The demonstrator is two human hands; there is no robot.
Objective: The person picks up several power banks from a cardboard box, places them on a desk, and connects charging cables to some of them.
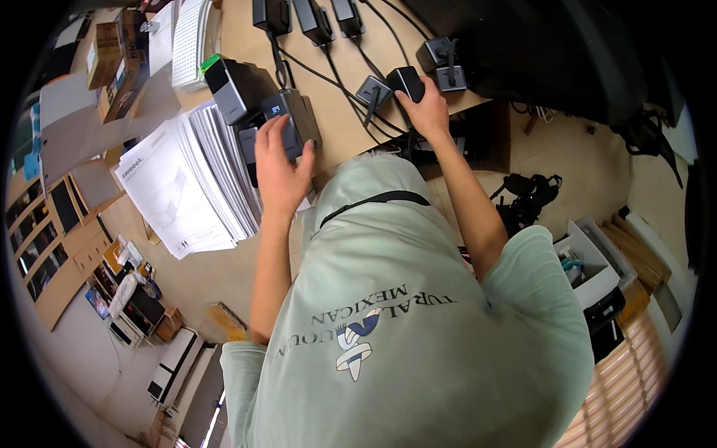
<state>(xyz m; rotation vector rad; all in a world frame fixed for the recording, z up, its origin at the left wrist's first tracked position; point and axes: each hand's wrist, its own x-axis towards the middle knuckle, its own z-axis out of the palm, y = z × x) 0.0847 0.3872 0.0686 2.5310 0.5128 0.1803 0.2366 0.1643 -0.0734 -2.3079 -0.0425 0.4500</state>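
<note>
On the left of the table, dark grey power banks stand close together. One power bank [291, 112] has a small lit display and a cable running to it; another, taller power bank [237, 89] stands beside it. My left hand [280, 168] reaches up against their near side, fingers and thumb apart, holding nothing that I can see. At the table's front edge, my right hand [427, 116] grips a small black block-shaped device [405, 82] between thumb and fingers. Just left of it sits a grey cube-shaped charger [373, 91] with a cable plugged into its top.
Several black adapters [312, 21] line the far side, their black cables crossing the table [336, 123]. More grey cube chargers [450, 77] stand at the right, near a large black screen [553, 52]. A thick stack of printed sheets [187, 179] lies at the left.
</note>
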